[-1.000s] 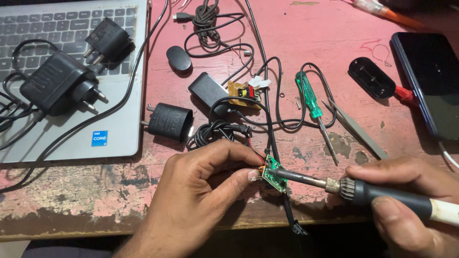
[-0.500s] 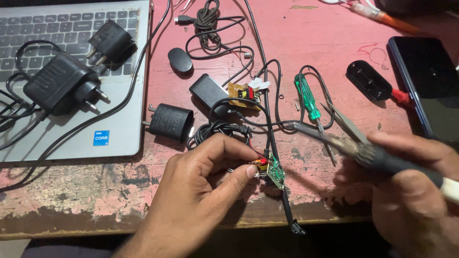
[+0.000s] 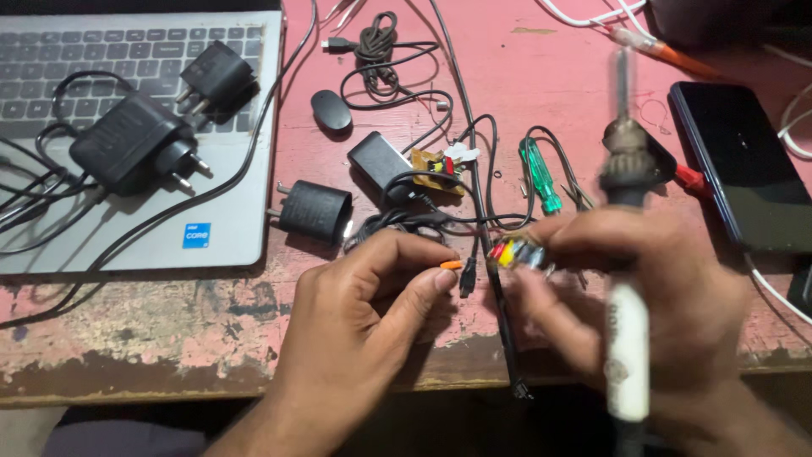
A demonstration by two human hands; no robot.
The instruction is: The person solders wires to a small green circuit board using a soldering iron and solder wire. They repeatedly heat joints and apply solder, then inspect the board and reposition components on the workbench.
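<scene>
My left hand (image 3: 364,313) pinches a small orange-tipped wire end (image 3: 451,265) between thumb and forefinger, beside a black connector (image 3: 467,278) on a thin black cable. My right hand (image 3: 668,305) grips a soldering iron (image 3: 628,338) held upright, its blurred metal tip (image 3: 622,72) pointing away from me. The fingers of that same hand also hold a small circuit board (image 3: 513,254) with red and yellow parts, close to my left fingertips. Both hands hover over the front edge of the worn pink table (image 3: 254,338).
A laptop (image 3: 127,241) lies at the left with two black adapters (image 3: 135,148) and cables on it. A black plug adapter (image 3: 317,211), an opened charger with its board (image 3: 436,165), a green screwdriver (image 3: 539,173) and a dark phone (image 3: 744,161) lie about.
The soldering iron left the board and swung up to stand upright. The small board passed from my left fingers into my right hand's fingers.
</scene>
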